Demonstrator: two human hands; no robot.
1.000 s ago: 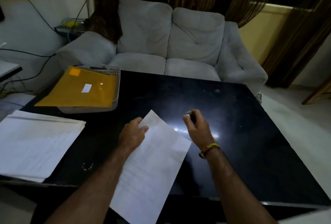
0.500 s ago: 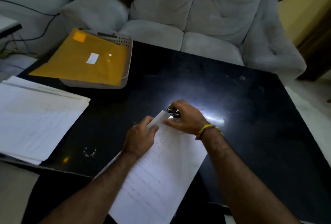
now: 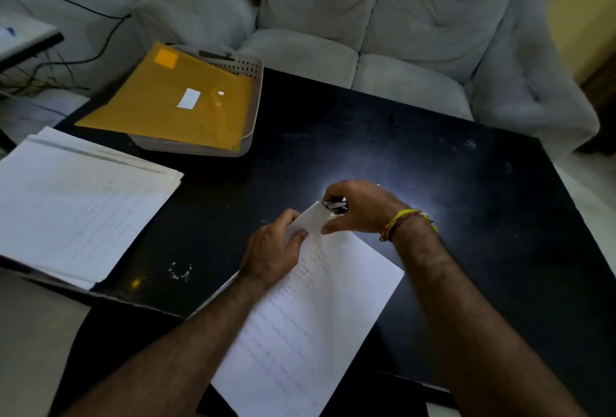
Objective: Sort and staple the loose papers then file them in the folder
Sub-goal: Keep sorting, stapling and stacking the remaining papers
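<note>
A white sheaf of papers (image 3: 310,320) lies slanted on the black table (image 3: 466,216) in front of me. My left hand (image 3: 275,245) holds the papers near their top corner, thumb on top. My right hand (image 3: 358,208) grips a small metal stapler (image 3: 336,207) whose jaws sit over that top corner. A yellow folder (image 3: 173,99) lies on a beige basket (image 3: 245,136) at the far left of the table. A thick stack of loose papers (image 3: 76,203) lies at the left edge.
A grey sofa (image 3: 383,23) stands right behind the table. Cables and a small side table (image 3: 26,39) are at the far left. A small bracelet-like ring of beads (image 3: 180,271) lies on the table left of my left arm.
My right hand brought the stapler from beside the papers onto their top corner. My head came closer and tilted down, so the table fills more of the view.
</note>
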